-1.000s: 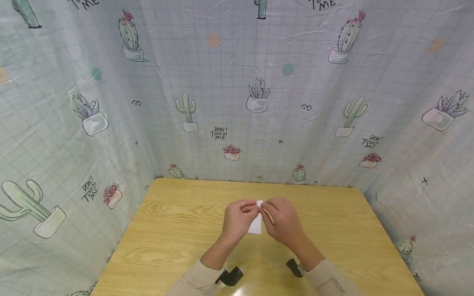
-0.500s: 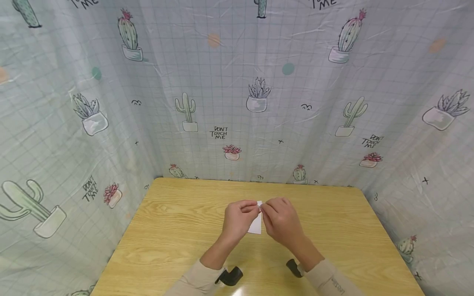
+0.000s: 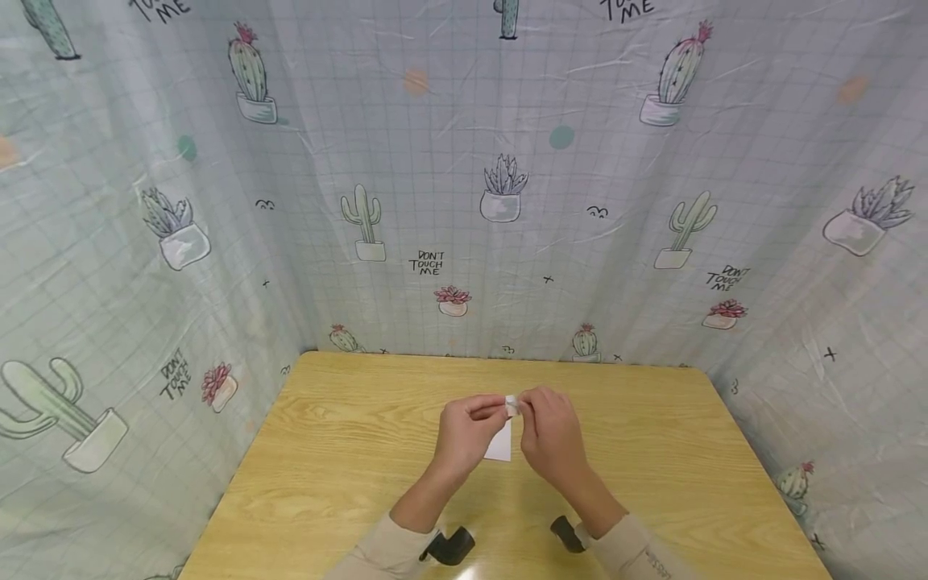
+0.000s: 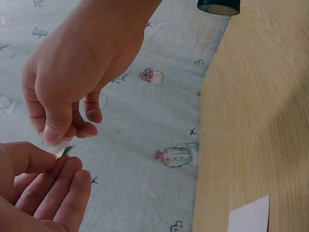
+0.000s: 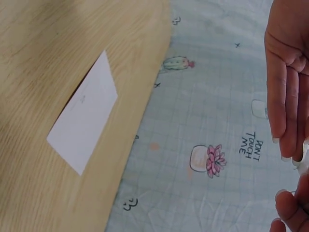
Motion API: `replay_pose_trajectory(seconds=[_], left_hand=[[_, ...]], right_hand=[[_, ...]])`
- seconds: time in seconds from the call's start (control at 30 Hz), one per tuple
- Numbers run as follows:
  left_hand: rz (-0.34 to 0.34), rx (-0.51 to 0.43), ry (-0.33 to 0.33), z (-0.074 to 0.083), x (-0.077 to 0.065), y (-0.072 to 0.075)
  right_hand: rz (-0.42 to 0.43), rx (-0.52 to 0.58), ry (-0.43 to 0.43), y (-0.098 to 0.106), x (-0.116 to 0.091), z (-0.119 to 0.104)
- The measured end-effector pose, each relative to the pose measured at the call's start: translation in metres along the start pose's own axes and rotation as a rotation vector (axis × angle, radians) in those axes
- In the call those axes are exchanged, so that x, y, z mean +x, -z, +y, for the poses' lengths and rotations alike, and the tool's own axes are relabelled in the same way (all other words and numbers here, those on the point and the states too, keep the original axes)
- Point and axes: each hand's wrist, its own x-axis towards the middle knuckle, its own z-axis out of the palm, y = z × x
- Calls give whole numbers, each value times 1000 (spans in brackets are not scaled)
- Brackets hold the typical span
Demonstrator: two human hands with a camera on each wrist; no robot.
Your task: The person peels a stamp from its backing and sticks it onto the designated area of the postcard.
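Note:
My left hand (image 3: 467, 431) pinches a small white piece (image 3: 511, 405) between thumb and fingertips, above the table. In the left wrist view this piece (image 4: 66, 151) shows a green patch; its kind is too small to tell. My right hand (image 3: 553, 431) holds the piece's other side with thumb and index finger. The right fingertips (image 4: 52, 135) come down over it from above. Below the hands lies a flat white card or folded paper (image 3: 499, 445), partly covered by the left hand in the head view. In the right wrist view the card (image 5: 84, 113) has a faint grey mark and a dark edge beneath.
The wooden table (image 3: 348, 451) runs back to a curtain (image 3: 464, 201) printed with cacti, hanging behind and at both sides. Black wrist-worn devices sit at the left cuff (image 3: 451, 546) and the right cuff (image 3: 568, 534).
The right fingers have drawn slightly away from the left ones, so more of the small white piece shows between them. The left hand and the card stay nearly where they were.

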Motion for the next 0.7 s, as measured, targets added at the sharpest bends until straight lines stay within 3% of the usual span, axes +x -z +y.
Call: replay_pose_trajectory(seconds=[0.4,0.7], left_hand=[[-37,-147,3,-3,1,1],[-65,-231,42,-4,0,3]], right_hand=[[-167,87,-343,3,3,-7],[-213,221,-501,6,8,-7]])
